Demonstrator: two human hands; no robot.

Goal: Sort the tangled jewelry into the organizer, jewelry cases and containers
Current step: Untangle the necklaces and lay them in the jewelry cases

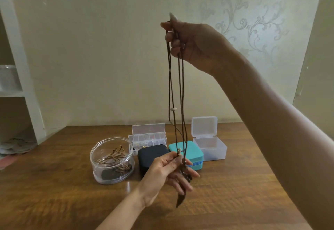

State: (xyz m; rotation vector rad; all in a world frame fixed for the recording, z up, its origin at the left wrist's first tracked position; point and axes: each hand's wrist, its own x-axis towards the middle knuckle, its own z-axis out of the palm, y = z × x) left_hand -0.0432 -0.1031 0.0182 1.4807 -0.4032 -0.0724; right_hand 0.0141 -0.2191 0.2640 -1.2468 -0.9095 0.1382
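My right hand (191, 43) is raised high in front of the wall, its fingers closed on the top of a long brown cord necklace (180, 94). The cords hang straight down, with a small pale bead (173, 109) on one strand. Low over the table, my left hand (168, 172) pinches the cord's lower end between thumb and fingers. A dark pendant (180, 200) dangles below that hand. A round clear container (112, 160) on the left holds more brown cords.
On the wooden table (54, 184) stand a clear compartment organizer (147, 137) with its lid up, a black jewelry case (151, 156), a teal jewelry case (189, 154) and a clear lidded box (209, 139), open. White shelving (23, 85) stands at the left.
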